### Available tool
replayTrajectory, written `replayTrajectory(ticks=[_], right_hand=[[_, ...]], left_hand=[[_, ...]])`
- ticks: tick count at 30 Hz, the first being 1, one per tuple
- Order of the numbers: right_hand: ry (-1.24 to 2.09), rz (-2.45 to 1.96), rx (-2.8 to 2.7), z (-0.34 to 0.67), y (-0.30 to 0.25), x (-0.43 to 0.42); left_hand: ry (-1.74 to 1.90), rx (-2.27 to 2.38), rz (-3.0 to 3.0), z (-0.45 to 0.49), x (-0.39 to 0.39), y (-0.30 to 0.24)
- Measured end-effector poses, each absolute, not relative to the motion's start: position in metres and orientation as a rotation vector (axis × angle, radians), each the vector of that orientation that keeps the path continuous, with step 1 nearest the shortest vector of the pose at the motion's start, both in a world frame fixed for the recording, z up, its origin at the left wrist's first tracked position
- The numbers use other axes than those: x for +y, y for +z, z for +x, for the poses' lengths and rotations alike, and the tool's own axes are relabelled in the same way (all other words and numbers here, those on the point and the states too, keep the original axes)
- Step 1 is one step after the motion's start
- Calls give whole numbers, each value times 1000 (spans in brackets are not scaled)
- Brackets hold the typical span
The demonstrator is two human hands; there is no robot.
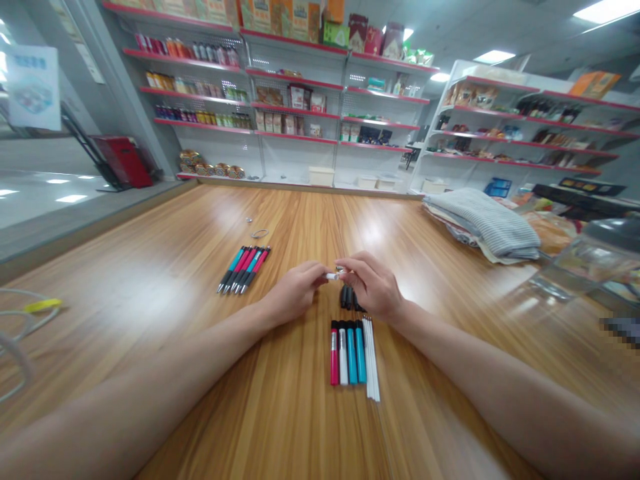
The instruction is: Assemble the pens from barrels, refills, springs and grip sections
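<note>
My left hand (299,290) is closed in a pinch on a slim white pen part (331,275), mostly hidden in the fingers. Meeting it from the other side, my right hand (373,281) pinches something small at the part's end; its kind is too small to make out. Several black pen grips (349,298) lie below my right hand. Nearer me stand in a row a pink barrel (333,357), a white barrel (343,357) and two blue barrels (352,357). Thin white refills (371,363) lie beside them. Several whole pens (245,270) rest side by side to the left.
Beyond the pens lie a small ring (259,234) and a tiny metal piece (249,219). Folded striped cloth (483,220) and a clear container (575,257) occupy the right. A pale cable (20,333) loops at the left edge. Stocked shelves (295,113) stand behind the table (200,413).
</note>
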State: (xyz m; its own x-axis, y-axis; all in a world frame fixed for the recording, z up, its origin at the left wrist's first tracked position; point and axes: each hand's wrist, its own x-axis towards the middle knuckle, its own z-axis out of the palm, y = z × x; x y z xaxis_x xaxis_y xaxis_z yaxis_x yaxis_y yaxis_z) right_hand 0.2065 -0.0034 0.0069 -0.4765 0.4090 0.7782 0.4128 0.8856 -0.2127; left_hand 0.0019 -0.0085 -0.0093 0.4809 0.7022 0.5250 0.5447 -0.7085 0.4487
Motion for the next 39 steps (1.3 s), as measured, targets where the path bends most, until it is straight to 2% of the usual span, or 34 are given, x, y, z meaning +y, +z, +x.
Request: replayTrajectory(ticks=[19, 26, 36, 39], right_hand=[[-27, -626, -2087, 209, 7, 4], [-53, -581, -2143, 209, 6, 4], [68, -560, -2176, 207, 2, 2], [231, -669, -2134, 209, 2, 5]], left_hand=[[1105, 1156, 2539, -3, -7, -10], [986, 1067, 2674, -3, -10, -9], [873, 1047, 2740, 3, -13, -6], [838, 1034, 2731, 2, -15, -6]])
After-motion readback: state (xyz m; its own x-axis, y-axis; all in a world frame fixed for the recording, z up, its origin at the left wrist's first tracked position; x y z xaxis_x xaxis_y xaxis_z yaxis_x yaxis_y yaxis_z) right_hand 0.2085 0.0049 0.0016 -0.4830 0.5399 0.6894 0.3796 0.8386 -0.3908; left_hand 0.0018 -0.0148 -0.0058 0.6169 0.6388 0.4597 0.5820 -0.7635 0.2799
